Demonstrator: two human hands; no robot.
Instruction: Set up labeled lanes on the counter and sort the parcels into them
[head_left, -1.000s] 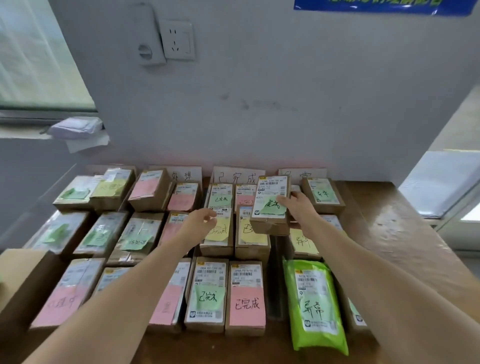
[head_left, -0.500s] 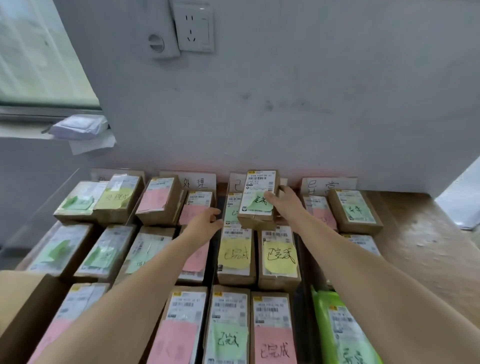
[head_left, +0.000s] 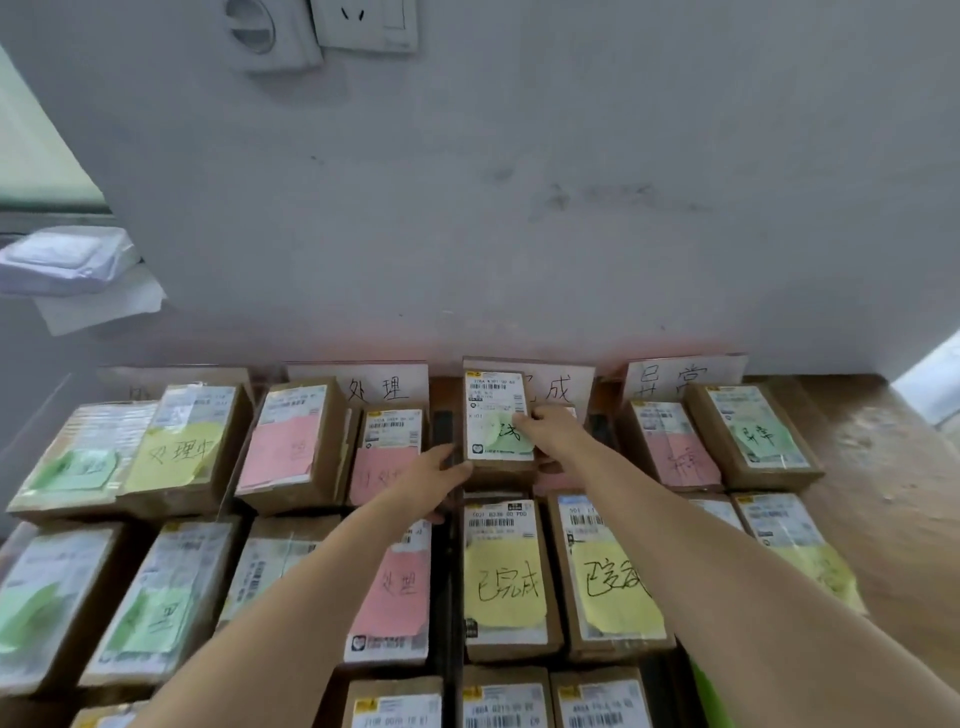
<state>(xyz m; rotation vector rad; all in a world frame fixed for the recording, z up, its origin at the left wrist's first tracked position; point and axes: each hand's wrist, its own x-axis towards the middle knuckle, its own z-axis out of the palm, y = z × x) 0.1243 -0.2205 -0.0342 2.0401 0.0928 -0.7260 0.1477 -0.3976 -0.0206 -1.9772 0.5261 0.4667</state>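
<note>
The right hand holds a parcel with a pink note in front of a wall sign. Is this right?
No: in the head view the note on the parcel is green, not pink. The right hand holds it before a wall sign.

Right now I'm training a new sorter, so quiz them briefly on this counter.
1. True or false: the right hand holds the green-note parcel.
2. The next parcel toward the person carries which note: A pink, B yellow, C blue?
3. Fill in: the left hand touches the green-note parcel's near ____ corner.
Key: 1 true; 2 B; 3 left.
</note>
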